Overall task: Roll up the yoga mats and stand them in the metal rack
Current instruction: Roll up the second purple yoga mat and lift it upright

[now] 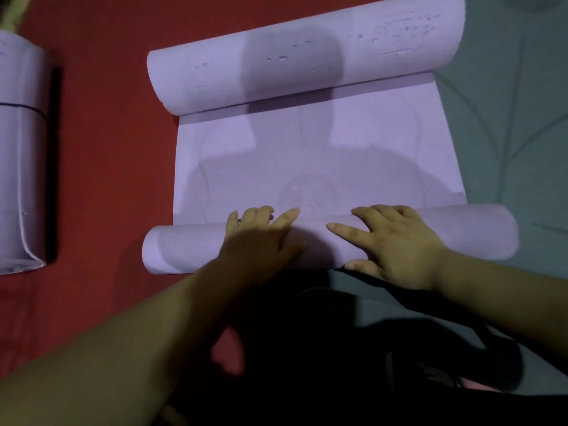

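A lilac yoga mat (313,155) lies on the floor in front of me, flat in the middle and curled at both ends. The near end forms a roll (479,232) running left to right. My left hand (261,238) rests palm down on top of that roll, its fingers reaching over the far side. Beside it, my right hand (396,241) presses on the roll with spread, straight fingers. The far end of the mat curls into a thicker roll (276,69). A second lilac mat (21,155), rolled up and bound by a dark band, lies at the left edge. No metal rack is in view.
A red mat or carpet (107,164) covers the floor on the left. A grey-green patterned surface (507,133) lies on the right. A dark strap or bag (445,348) sits near my knees, below the roll.
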Tool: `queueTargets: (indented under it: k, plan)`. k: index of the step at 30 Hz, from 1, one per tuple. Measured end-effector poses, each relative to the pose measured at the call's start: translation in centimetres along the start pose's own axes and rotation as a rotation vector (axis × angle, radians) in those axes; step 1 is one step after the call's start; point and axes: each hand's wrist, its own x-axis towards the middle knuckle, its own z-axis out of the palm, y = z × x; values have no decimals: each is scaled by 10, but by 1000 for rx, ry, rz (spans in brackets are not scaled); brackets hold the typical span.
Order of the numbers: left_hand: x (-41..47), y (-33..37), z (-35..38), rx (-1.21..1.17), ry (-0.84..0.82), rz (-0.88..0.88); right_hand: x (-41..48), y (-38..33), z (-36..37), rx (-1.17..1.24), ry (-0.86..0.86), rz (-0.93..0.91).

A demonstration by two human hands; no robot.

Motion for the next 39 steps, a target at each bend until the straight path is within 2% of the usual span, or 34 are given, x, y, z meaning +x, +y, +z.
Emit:
queueTargets:
  k: [3, 5, 14, 19, 31, 35, 39]
  plan:
    - [-15, 10, 15, 50, 186, 35, 13, 11, -11, 28, -55, -8]
    - [-24, 14, 30, 48, 210, 49, 16, 14, -12, 35, -80, -19]
    - [-11, 13, 27, 35, 169, -7, 19, 15, -20, 27, -86, -24]
    - [6, 4, 15, 52, 137, 7, 9, -6, -7, -60, 140, -44]
    - [18, 1, 1, 19, 8, -11, 22, -2, -1, -64, 144, -9]
    - [-5, 6, 15, 7, 203, -41, 31, 7, -10, -59, 101, -28]
    - [-3, 11, 27, 23, 234, -82, 34, 10, -7, -83, 65, -31]
